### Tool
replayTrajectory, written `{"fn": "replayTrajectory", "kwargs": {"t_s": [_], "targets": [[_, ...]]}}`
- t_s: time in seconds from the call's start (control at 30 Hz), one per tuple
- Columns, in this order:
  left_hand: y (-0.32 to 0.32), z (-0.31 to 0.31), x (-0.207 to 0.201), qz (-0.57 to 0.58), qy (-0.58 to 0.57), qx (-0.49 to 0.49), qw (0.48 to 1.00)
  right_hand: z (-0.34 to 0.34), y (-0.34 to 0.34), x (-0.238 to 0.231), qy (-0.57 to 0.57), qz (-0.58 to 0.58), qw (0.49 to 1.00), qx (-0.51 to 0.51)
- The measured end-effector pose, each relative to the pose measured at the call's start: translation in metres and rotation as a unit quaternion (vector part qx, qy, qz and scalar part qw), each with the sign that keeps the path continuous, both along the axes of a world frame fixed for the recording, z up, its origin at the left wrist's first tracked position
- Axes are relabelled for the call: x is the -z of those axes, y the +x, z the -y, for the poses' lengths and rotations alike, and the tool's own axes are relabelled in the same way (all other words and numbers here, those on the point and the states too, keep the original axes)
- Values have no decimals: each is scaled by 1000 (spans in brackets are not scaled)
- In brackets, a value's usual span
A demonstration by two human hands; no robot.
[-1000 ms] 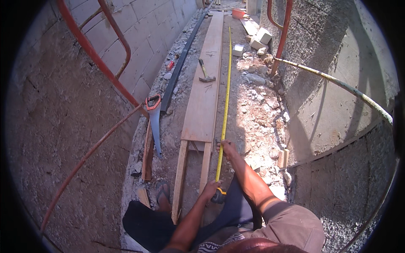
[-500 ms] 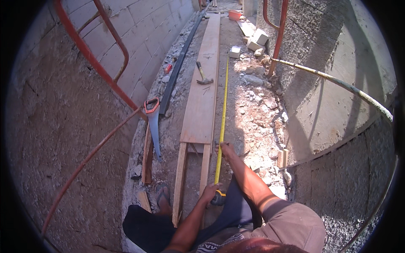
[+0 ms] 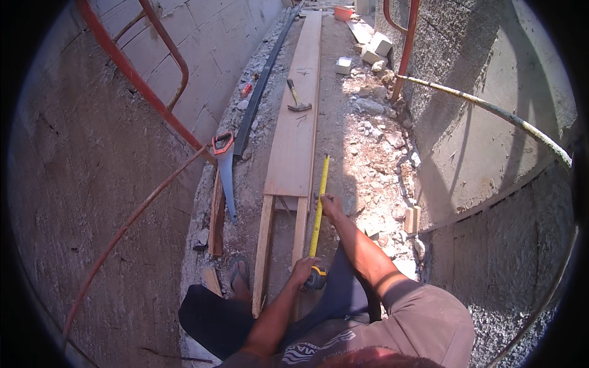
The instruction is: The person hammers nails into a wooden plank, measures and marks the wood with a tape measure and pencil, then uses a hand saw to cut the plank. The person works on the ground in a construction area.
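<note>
Tape, one flat yellow ribbon, ran just right of the near right corner of one long, smooth, pale-brown wooden board. My hands were apart: the left hand gripped at one rounded black-and-yellow case, the right hand pinched the tape farther up. Two rough, pale timber rails jutted from the board's near edge. One grey metal claw hammer rested between its long edges; one orange-handled, grey-bladed saw was beyond the left edge. Packed grey dirt gave moving room between the right edge and jagged rubble.
</note>
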State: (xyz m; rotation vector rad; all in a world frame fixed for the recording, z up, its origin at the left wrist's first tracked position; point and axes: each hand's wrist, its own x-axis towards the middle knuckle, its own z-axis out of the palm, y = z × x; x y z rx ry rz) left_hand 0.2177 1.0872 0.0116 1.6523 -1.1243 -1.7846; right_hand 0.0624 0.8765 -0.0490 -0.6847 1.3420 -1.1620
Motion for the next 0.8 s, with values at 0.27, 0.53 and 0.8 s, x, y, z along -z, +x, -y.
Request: {"fn": "replayTrajectory", "kwargs": {"t_s": [0.27, 0.53, 0.8], "targets": [[17, -65, -3, 5, 97, -87, 991, -41, 20, 3, 53, -138, 974, -173], [37, -127, 7, 111, 119, -78, 984, -62, 23, -20, 62, -225, 925, -301], [38, -152, 18, 242, 200, -44, 948, -73, 30, -17, 48, -336, 810, -479]]}}
